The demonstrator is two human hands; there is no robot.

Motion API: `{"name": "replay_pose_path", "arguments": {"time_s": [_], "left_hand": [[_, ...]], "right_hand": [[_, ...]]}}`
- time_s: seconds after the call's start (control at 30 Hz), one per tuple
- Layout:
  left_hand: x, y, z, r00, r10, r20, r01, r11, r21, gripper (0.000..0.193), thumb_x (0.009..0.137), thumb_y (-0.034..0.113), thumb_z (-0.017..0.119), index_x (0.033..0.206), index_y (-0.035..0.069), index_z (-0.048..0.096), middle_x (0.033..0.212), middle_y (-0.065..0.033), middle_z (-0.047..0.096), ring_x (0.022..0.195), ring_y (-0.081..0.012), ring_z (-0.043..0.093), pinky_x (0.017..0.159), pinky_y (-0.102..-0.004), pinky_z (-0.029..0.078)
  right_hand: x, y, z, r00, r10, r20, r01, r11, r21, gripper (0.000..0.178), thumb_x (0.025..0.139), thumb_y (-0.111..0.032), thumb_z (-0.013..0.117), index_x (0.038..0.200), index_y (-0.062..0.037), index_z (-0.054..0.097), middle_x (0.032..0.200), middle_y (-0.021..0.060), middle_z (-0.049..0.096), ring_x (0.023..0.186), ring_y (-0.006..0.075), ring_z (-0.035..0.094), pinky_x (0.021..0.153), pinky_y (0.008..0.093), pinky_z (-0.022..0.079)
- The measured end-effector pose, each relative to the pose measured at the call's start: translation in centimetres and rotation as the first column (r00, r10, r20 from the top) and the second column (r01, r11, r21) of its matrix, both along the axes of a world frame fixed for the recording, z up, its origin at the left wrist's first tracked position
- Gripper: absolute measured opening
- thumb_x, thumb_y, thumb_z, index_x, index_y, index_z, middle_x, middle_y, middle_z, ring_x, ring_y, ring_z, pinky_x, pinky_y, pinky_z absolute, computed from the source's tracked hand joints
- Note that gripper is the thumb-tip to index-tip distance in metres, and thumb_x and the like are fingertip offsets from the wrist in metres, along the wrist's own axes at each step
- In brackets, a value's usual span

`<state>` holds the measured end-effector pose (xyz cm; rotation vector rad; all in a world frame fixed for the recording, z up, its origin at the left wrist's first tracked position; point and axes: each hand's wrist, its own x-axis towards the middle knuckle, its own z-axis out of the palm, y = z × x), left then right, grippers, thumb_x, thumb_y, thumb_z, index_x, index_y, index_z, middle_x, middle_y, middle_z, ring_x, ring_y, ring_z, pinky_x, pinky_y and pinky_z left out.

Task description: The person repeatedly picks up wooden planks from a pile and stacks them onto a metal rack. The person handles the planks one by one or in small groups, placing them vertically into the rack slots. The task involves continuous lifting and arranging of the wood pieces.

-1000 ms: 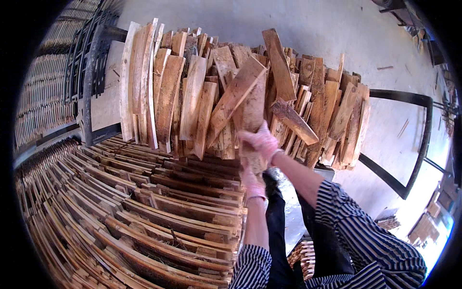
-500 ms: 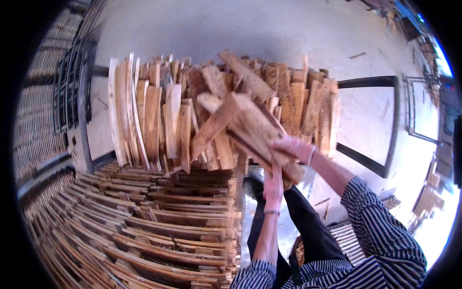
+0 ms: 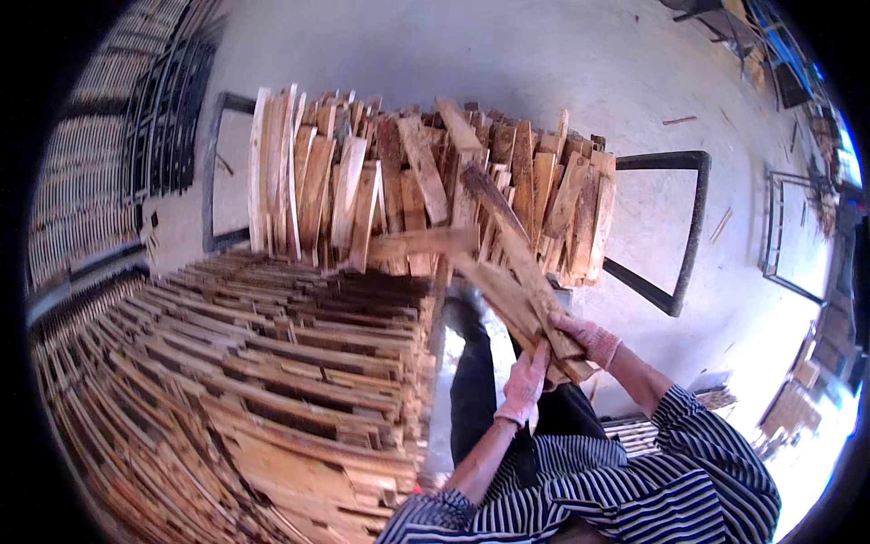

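Several rough wooden boards [image 3: 512, 295] are gripped at their near ends between my two gloved hands. My left hand [image 3: 524, 385], in a pinkish knit glove, is closed round the boards from the left and below. From the right, my right hand [image 3: 589, 338] is closed on the same boards, its fingers over the upper one. Their far ends reach over a rack heaped with upright wooden slats [image 3: 313, 195]. A slightly blurred short board [image 3: 421, 241] lies crosswise at the near side of this heap, close to the held boards; whether they touch I cannot tell.
At lower left stands a big layered stack of wooden strips [image 3: 272, 381], close to my left arm. The rack's dark metal frame [image 3: 693, 231] sticks out on the right. Dark frames [image 3: 168, 127] lean at the far left, and wood scraps lie on the pale floor [image 3: 716, 195].
Both hands have drawn the boards nearer to my body. The crosswise board has swung from slanting to nearly level. My view has shifted, showing more of the stack at lower left.
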<state>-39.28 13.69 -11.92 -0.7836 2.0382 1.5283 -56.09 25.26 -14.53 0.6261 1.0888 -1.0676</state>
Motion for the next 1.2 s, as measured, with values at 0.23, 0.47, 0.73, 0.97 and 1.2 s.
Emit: {"name": "replay_pose_path", "arguments": {"time_s": [0.23, 0.47, 0.73, 0.97, 1.2], "left_hand": [[-3.7, 0.1, 7.6, 0.964, 0.263, -0.048, -0.234, 0.916, 0.325, 0.054, 0.105, 0.054, 0.052, 0.136, 0.01, 0.061, 0.108, -0.0261, 0.072, 0.104, -0.0435, 0.069, 0.086, -0.0494, 0.054], [-3.2, -7.6, 11.7, 0.521, 0.823, -0.226, -0.609, 0.544, 0.578, 0.071, 0.106, 0.062, 0.048, 0.147, 0.004, 0.053, 0.137, -0.0193, 0.065, 0.123, -0.0334, 0.064, 0.106, -0.0426, 0.049], [7.3, -13.4, 13.6, -0.128, 0.963, 0.238, -0.393, -0.27, 0.879, 0.055, 0.096, 0.043, 0.071, 0.136, 0.006, 0.063, 0.128, -0.0121, 0.071, 0.115, -0.0299, 0.069, 0.104, -0.0473, 0.056], [20.1, -12.1, 8.1, -0.437, 0.772, 0.462, -0.009, -0.518, 0.855, 0.064, 0.099, 0.056, 0.064, 0.141, 0.008, 0.062, 0.138, -0.013, 0.067, 0.127, -0.032, 0.061, 0.113, -0.0504, 0.047], [35.3, -9.0, 9.7, -0.618, 0.763, 0.192, -0.073, -0.299, 0.951, 0.069, 0.1, 0.059, 0.06, 0.148, 0.009, 0.054, 0.144, -0.0129, 0.062, 0.131, -0.0316, 0.058, 0.114, -0.0498, 0.046]], "right_hand": [[-2.7, 1.6, 9.7, 0.959, -0.106, -0.264, 0.053, 0.978, -0.201, 0.114, 0.081, -0.046, 0.09, 0.166, -0.0147, 0.021, 0.147, 0.0099, 0.053, 0.127, 0.0258, 0.059, 0.104, 0.04, 0.054], [-3.2, -3.8, 19.3, 0.898, 0.142, -0.417, -0.328, 0.847, -0.419, 0.144, 0.055, -0.043, 0.101, 0.167, -0.0073, 0.019, 0.153, 0.0122, 0.053, 0.137, 0.0253, 0.054, 0.114, 0.041, 0.046], [4.4, -14.9, 26.0, 0.32, 0.499, -0.805, -0.921, 0.365, -0.14, 0.145, 0.051, -0.046, 0.102, 0.165, -0.0052, 0.022, 0.157, 0.0188, 0.047, 0.147, 0.0294, 0.046, 0.122, 0.0398, 0.038], [15.8, -20.7, 32.3, -0.32, 0.278, -0.906, -0.947, -0.084, 0.308, 0.132, 0.063, -0.054, 0.094, 0.165, -0.0096, 0.023, 0.162, 0.0257, 0.038, 0.148, 0.0399, 0.043, 0.122, 0.0442, 0.039], [30.1, -22.1, 34.8, -0.412, -0.094, -0.906, -0.896, -0.136, 0.422, 0.119, 0.072, -0.056, 0.087, 0.162, -0.0045, 0.027, 0.155, 0.0277, 0.045, 0.138, 0.0463, 0.051, 0.112, 0.0518, 0.046]]}}
